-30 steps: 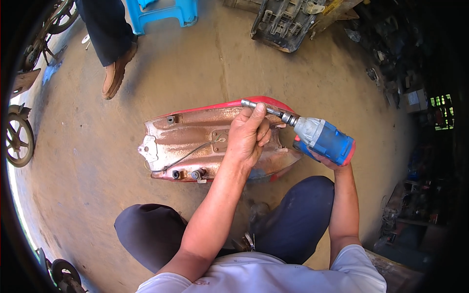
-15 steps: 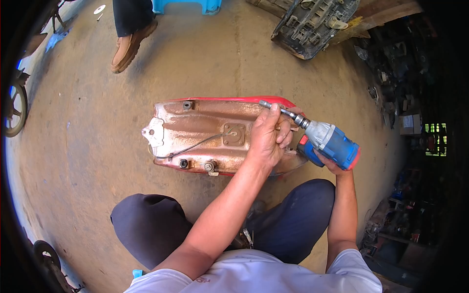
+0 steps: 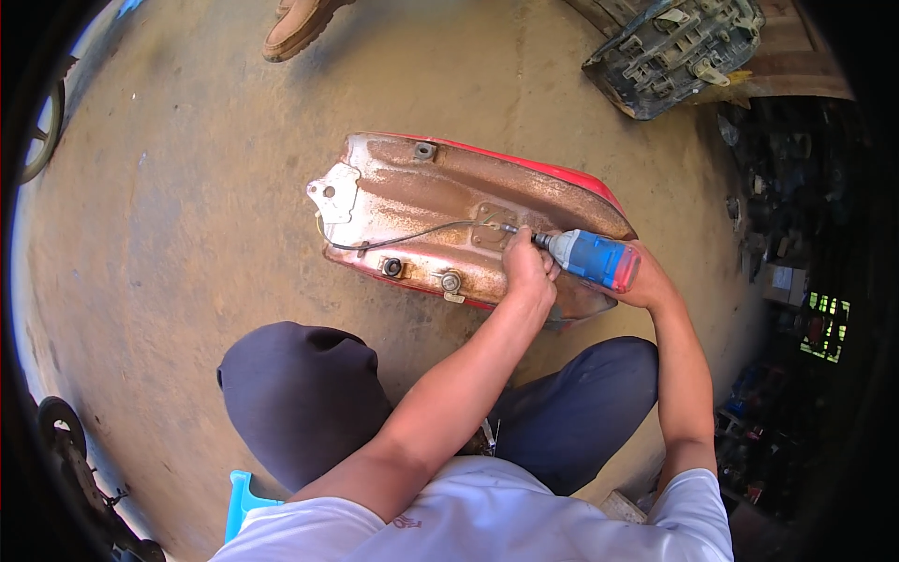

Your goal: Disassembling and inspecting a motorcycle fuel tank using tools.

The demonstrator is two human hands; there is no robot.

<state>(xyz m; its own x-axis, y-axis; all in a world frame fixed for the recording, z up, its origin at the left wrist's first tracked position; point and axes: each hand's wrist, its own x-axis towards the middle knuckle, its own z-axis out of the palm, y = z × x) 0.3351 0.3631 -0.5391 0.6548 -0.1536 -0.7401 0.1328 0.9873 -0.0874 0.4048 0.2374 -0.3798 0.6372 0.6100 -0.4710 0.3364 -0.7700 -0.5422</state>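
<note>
A red motorcycle fuel tank (image 3: 412, 201) lies upside down on the floor before me, its underside rusty and brown. My right hand (image 3: 648, 279) grips a blue cordless impact wrench (image 3: 590, 257) from behind, though most of the handle is hidden. My left hand (image 3: 530, 267) is closed round the socket extension (image 3: 540, 241) at the tool's nose. The socket's tip reaches the square plate (image 3: 489, 236) in the middle of the tank; whether it sits on a bolt I cannot tell. From this plate a thin black cable (image 3: 412, 236) runs left towards a pale metal bracket (image 3: 335, 193).
A dirty black plastic part (image 3: 679, 56) lies by wooden boards (image 3: 796, 67) at the far right. Another person's brown shoe (image 3: 300, 33) stands at the far left. Beside my left hip is a blue stool (image 3: 241, 506). Dark cluttered shelves line the right.
The impact wrench has swung level and moved down, bringing its socket to the tank's middle plate. Both hands moved with it. The view has shifted, and the tank appears more tilted.
</note>
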